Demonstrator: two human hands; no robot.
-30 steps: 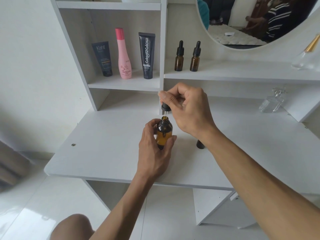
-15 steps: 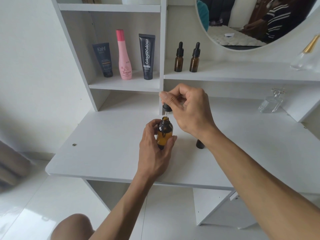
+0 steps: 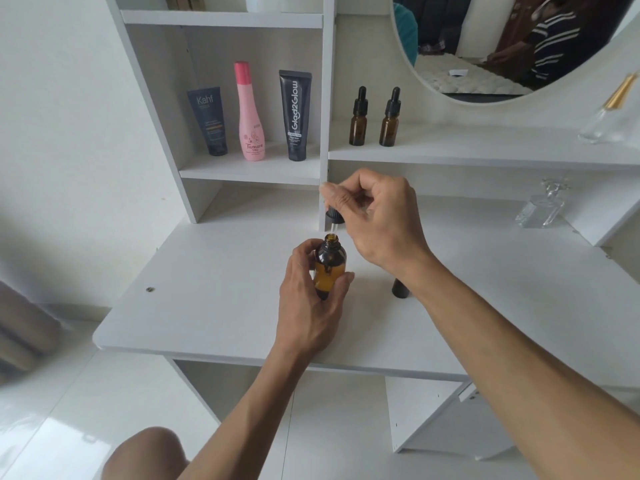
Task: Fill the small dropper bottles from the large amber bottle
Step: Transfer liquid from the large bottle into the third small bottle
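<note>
My left hand (image 3: 308,299) wraps round amber glass bottle (image 3: 329,268), steadying it upright at near-centre of white desk (image 3: 207,306). My right hand (image 3: 377,220) pinches black-capped dropper (image 3: 334,218), tip over neck, for draw.

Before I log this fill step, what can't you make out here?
Head view only:
- Dark object on the desk: mostly behind the right forearm.
- Amber bottle base and liquid level: covered by the left hand.
- Dropper bulb: hidden in the right hand fingers.
- Clear bottle: cut off at the right edge.
</note>
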